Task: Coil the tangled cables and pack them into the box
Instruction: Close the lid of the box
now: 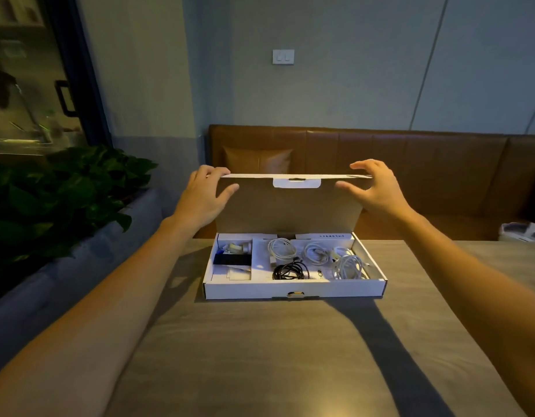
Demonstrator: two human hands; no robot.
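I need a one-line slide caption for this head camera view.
Both hands, left hand and right hand, at the raised lid of a box holding coiled cables.

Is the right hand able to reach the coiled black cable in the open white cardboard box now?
Probably yes: the right hand is up at the raised lid, and nothing covers the coiled black cable below.

The box (293,288) sits on the table (260,356), below and between the two hands, lid (290,206) standing up at its far edge. Left hand (204,195) at the lid's left top corner, right hand (376,191) at the right. Under the right hand, four coiled cables (314,260) lie inside; under the left, a divided compartment (233,260).
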